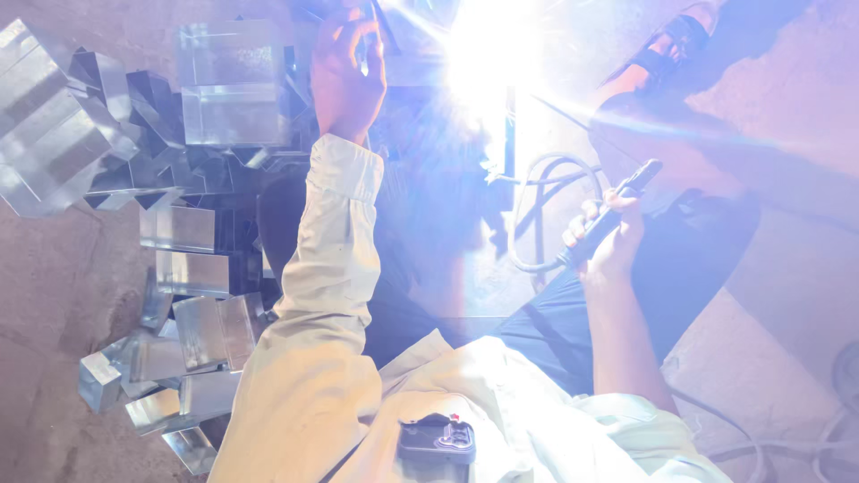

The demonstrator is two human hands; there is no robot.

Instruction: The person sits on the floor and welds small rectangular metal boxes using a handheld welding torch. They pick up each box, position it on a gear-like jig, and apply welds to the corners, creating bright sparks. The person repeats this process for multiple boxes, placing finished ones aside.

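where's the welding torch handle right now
In the head view, the welding torch handle is right of centre, gripped in the right hand, below and right of the bright arc glare.

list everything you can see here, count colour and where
metal blocks: many, shiny grey, piled on the ground at left
welding arc glare: one, white-blue, top centre
cable: one, dark, looped below the glare
sandalled foot: one, dark sandal, top right
small device: one, black, clipped to the shirt at bottom centre
ground: brownish, rough, around the pile
shirt sleeve: one, cream, on the left arm
left hand: raised at top centre, holds a thin item, too blurred to name
right hand: right of centre, grips the dark welding holder
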